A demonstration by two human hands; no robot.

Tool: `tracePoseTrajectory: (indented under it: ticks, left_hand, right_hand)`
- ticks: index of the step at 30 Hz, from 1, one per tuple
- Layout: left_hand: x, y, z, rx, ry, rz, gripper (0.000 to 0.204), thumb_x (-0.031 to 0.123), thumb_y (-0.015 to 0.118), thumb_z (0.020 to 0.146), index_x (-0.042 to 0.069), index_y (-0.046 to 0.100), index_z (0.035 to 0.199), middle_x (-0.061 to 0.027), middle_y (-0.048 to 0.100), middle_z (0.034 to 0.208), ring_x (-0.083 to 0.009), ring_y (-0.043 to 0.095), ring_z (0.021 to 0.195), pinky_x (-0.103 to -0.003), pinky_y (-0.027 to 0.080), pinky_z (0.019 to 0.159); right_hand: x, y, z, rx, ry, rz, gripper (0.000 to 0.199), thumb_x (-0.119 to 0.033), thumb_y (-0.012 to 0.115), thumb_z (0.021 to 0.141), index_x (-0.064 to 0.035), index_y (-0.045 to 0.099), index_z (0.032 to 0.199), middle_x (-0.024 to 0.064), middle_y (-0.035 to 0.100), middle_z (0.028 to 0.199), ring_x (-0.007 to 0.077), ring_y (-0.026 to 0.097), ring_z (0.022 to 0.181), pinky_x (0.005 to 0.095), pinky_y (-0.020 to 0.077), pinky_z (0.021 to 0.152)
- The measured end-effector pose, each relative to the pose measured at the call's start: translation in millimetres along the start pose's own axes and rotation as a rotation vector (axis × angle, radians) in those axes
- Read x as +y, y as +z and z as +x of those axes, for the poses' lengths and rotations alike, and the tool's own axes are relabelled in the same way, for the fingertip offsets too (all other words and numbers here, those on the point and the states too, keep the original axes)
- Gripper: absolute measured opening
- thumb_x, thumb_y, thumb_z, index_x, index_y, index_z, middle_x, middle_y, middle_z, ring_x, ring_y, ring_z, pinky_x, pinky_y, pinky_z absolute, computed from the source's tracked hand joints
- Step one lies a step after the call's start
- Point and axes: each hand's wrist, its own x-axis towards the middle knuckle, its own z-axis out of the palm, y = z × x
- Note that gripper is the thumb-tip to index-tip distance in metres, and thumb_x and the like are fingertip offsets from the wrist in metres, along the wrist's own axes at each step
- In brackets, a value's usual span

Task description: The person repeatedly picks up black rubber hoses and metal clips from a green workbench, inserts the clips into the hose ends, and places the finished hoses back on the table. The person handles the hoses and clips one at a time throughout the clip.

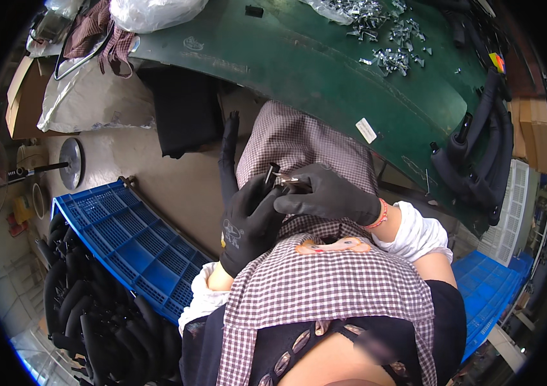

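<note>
Both my hands wear black work gloves and meet above my lap. My left hand [248, 219] is closed around a black foam-covered tube [229, 151], whose long part rises past the knuckles. A bare black tube end [272, 172] sticks up between its fingers and seems to belong to the same piece; the glove hides the join. My right hand [332, 196] pinches a small shiny metal clip [294, 183] with thumb and forefinger, right beside that tube end. Whether clip and tube touch cannot be made out.
On the green table [286, 55] lie a heap of metal clips [392, 58], a white label [365, 130] and several padded black tubes [479, 148]. A blue crate [135, 241] stands at my left, by a pile of black padded parts [100, 315]. Another blue crate [489, 293] is at right.
</note>
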Motion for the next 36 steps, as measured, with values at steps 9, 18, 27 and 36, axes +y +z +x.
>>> tracePoseTrajectory:
  ticks: [9,18,27,36]
  left_hand:
    - [10.1,0.1,-7.7,-0.083,-0.288,-0.317,0.043,0.006,0.074,0.075,0.000,0.058,0.115,-0.0115,0.061,0.084,-0.0224,0.061,0.068,-0.033,0.048,0.061]
    - [2.6,1.3,-18.0,-0.219,-0.259,-0.266,0.034,0.012,0.075,0.076,0.002,0.065,0.107,-0.0134,0.066,0.084,-0.0261,0.064,0.070,-0.035,0.050,0.061]
    - [4.8,-0.1,-19.7,-0.164,-0.263,-0.256,0.033,0.012,0.075,0.075,0.002,0.066,0.106,-0.0135,0.066,0.083,-0.0276,0.065,0.072,-0.036,0.050,0.063]
    - [1.3,-2.0,-20.2,-0.247,-0.158,-0.206,0.035,0.013,0.076,0.074,0.000,0.066,0.105,-0.0134,0.068,0.084,-0.0276,0.065,0.072,-0.036,0.051,0.063]
  right_hand:
    - [-21.8,-34.9,-1.3,-0.029,0.020,-0.058,0.021,-0.020,0.074,0.081,0.0000,0.068,0.086,0.0021,0.064,0.071,0.0061,0.054,0.066,0.0249,0.0443,0.060]
    - [-18.7,-50.2,15.7,-0.336,0.312,-0.082,0.023,-0.021,0.075,0.081,-0.0002,0.070,0.089,0.0009,0.063,0.068,0.0060,0.053,0.057,0.0219,0.0422,0.053]
    - [-11.1,-49.4,31.5,-0.624,0.205,-0.135,0.034,-0.031,0.067,0.087,0.0024,0.068,0.093,0.0010,0.059,0.065,0.0081,0.047,0.055,0.0244,0.0386,0.050]
    - [-0.8,-46.9,31.2,-0.642,0.272,0.044,0.029,-0.025,0.067,0.085,0.0017,0.068,0.073,0.0029,0.059,0.059,0.0074,0.049,0.049,0.0247,0.0384,0.046]
